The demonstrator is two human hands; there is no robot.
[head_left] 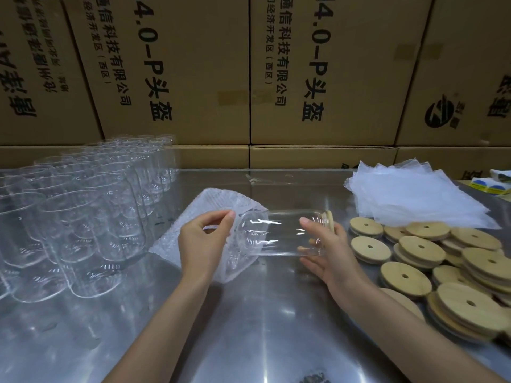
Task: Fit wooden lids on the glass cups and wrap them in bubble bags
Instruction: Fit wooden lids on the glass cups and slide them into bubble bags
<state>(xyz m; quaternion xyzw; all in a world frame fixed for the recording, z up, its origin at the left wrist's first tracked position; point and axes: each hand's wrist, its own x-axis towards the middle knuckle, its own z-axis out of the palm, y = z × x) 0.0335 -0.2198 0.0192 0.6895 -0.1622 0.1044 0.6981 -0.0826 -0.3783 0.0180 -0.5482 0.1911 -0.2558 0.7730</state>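
Now the right hand [329,252] grips a lidded glass cup [287,234] sideways, base entering a bubble bag [204,214] whose mouth the left hand [204,241] fingers pinch open; loose wooden lids [442,261] lie just right, empty cups [83,217] left.

Between my hands lies a glass cup [284,233] on its side on the metal table [249,327], its base inside the bubble bag [204,217] at my left hand [203,241], its wooden lid [329,220] behind my right hand [329,252]. Left of my left hand stand rows of empty glass cups [83,217]. Right of my right hand lie loose wooden lids [442,269], with a stack of bubble bags [414,194] behind them. Cardboard boxes [249,73] stand beyond the table.
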